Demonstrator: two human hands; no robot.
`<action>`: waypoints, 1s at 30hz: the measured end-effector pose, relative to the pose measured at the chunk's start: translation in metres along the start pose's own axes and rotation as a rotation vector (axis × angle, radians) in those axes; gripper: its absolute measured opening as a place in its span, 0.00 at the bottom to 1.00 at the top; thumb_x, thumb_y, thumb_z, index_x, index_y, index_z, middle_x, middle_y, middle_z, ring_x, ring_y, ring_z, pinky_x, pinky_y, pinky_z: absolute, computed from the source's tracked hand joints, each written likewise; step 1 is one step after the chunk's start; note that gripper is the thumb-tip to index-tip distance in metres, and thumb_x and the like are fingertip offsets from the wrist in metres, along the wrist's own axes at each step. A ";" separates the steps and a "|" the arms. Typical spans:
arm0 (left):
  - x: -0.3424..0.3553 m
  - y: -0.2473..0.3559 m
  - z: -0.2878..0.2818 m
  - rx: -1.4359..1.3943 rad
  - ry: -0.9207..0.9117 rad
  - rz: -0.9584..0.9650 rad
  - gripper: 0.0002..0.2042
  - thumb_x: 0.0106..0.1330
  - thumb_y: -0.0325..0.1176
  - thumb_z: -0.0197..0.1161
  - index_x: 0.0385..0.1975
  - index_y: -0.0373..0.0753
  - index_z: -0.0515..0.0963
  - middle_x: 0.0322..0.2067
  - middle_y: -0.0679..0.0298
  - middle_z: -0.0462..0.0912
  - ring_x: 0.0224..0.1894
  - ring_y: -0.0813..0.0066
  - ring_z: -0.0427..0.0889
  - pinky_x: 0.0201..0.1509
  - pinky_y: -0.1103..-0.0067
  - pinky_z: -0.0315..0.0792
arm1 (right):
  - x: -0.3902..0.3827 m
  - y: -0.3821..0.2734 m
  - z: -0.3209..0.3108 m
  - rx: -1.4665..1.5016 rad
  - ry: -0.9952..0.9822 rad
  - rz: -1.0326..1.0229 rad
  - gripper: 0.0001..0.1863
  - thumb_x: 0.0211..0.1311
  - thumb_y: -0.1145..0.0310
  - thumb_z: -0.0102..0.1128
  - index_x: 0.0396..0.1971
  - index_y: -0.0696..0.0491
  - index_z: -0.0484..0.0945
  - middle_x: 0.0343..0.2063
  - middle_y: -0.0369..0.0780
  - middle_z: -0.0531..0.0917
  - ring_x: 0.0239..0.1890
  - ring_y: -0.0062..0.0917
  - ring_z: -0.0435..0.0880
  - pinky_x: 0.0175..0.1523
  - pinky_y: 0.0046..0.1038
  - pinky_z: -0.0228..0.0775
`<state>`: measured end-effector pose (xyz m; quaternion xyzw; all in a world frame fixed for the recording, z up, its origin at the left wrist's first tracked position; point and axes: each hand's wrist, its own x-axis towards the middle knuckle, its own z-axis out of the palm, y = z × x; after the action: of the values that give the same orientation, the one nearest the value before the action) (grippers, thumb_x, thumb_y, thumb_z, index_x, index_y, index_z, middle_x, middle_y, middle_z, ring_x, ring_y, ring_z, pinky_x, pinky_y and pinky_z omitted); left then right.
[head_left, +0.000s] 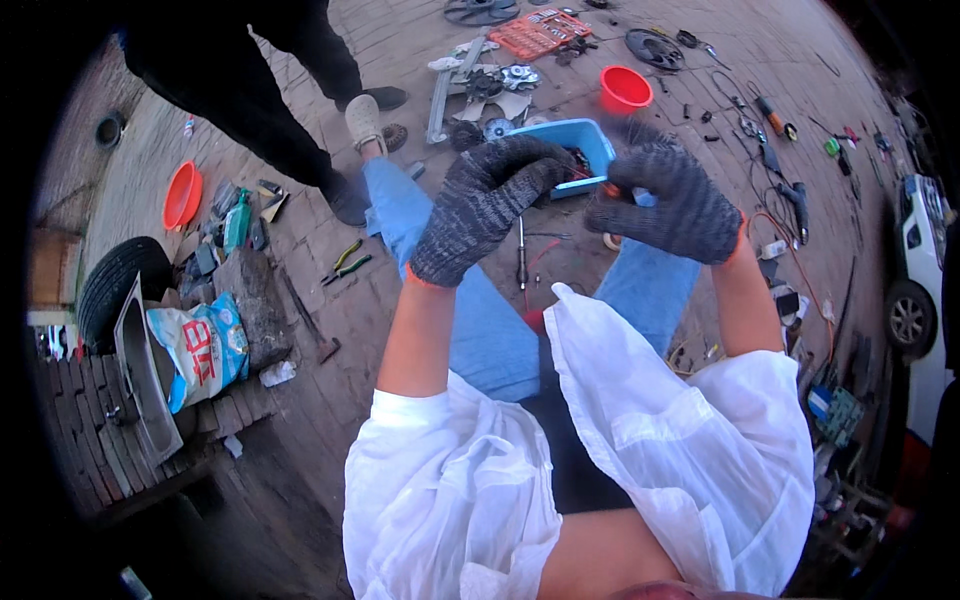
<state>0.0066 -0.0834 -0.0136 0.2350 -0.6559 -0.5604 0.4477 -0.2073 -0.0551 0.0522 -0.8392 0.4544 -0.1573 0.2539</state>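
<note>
Both my hands wear dark grey knit gloves with orange cuffs, raised above my knees. The fingertips of my left hand (490,205) are pinched together beside a thin red strand, which may be a wire; what they grip is too small to tell. Opposite it, my right hand (675,200) is curled, its upper fingers smeared by motion. Just beyond both hands stands a light blue plastic basin (600,145) with small dark parts in it, partly hidden by the gloves. Below, on the ground between my legs, lies a screwdriver (522,265).
Another person's dark-trousered legs (240,110) stand at far left. Pliers (346,264) and a hammer (318,335) lie left of me. A red bowl (625,90) and an orange socket-set case (540,33) sit ahead. Cables and a power drill (795,210) lie right, near a white car (925,240).
</note>
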 end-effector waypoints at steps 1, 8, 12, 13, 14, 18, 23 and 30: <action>0.000 -0.007 0.000 0.006 -0.020 0.044 0.10 0.61 0.30 0.59 0.40 0.34 0.76 0.32 0.64 0.79 0.33 0.78 0.78 0.38 0.82 0.74 | -0.008 0.000 -0.003 0.417 -0.042 0.147 0.12 0.41 0.67 0.67 0.24 0.57 0.76 0.25 0.36 0.80 0.41 0.26 0.78 0.60 0.33 0.58; -0.006 -0.015 0.013 0.156 -0.041 -0.017 0.16 0.57 0.24 0.61 0.46 0.37 0.74 0.42 0.61 0.78 0.44 0.75 0.76 0.48 0.78 0.72 | 0.004 0.019 0.020 1.481 0.112 -0.335 0.27 0.62 0.57 0.47 0.55 0.60 0.63 0.50 0.48 0.71 0.51 0.30 0.72 0.58 0.30 0.63; -0.011 -0.015 0.018 -0.128 0.035 -0.124 0.19 0.57 0.23 0.60 0.51 0.38 0.71 0.45 0.60 0.77 0.48 0.73 0.75 0.54 0.77 0.69 | 0.006 0.005 0.008 1.388 0.158 -0.310 0.30 0.60 0.55 0.50 0.54 0.62 0.63 0.49 0.47 0.73 0.52 0.31 0.73 0.59 0.30 0.63; -0.012 -0.015 0.020 -0.176 0.046 -0.095 0.19 0.58 0.24 0.59 0.51 0.37 0.71 0.45 0.59 0.77 0.47 0.71 0.75 0.54 0.76 0.69 | 0.006 0.004 0.013 1.461 0.174 -0.328 0.30 0.61 0.54 0.49 0.55 0.62 0.62 0.50 0.47 0.72 0.53 0.31 0.72 0.59 0.30 0.62; -0.013 -0.015 0.022 -0.224 0.058 -0.065 0.18 0.58 0.25 0.59 0.51 0.36 0.71 0.44 0.58 0.77 0.47 0.70 0.76 0.54 0.75 0.70 | 0.005 0.004 0.015 1.534 0.192 -0.347 0.30 0.61 0.54 0.48 0.56 0.62 0.61 0.52 0.47 0.70 0.54 0.32 0.71 0.60 0.30 0.62; -0.016 -0.007 0.021 -0.547 0.053 -0.083 0.18 0.61 0.31 0.58 0.50 0.33 0.69 0.41 0.54 0.78 0.43 0.64 0.78 0.49 0.71 0.74 | 0.010 0.007 0.010 1.820 0.138 -0.497 0.36 0.59 0.46 0.47 0.57 0.61 0.60 0.55 0.47 0.66 0.55 0.31 0.69 0.64 0.36 0.52; -0.022 -0.011 0.021 -0.776 0.054 -0.067 0.18 0.61 0.33 0.58 0.49 0.33 0.69 0.40 0.53 0.78 0.42 0.61 0.80 0.42 0.69 0.77 | 0.011 -0.001 0.003 1.759 0.198 -0.563 0.41 0.56 0.41 0.47 0.58 0.60 0.59 0.56 0.45 0.67 0.53 0.29 0.69 0.68 0.46 0.38; -0.022 0.004 0.033 -0.799 0.150 -0.057 0.15 0.62 0.25 0.54 0.49 0.32 0.70 0.47 0.51 0.74 0.50 0.61 0.75 0.54 0.69 0.71 | -0.005 -0.005 0.000 1.681 0.077 -0.592 0.42 0.55 0.39 0.47 0.58 0.60 0.59 0.56 0.48 0.64 0.54 0.31 0.69 0.63 0.38 0.55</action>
<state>-0.0101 -0.0474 -0.0161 0.1009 -0.3450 -0.7647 0.5348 -0.2063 -0.0482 0.0549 -0.4527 -0.0384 -0.5259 0.7190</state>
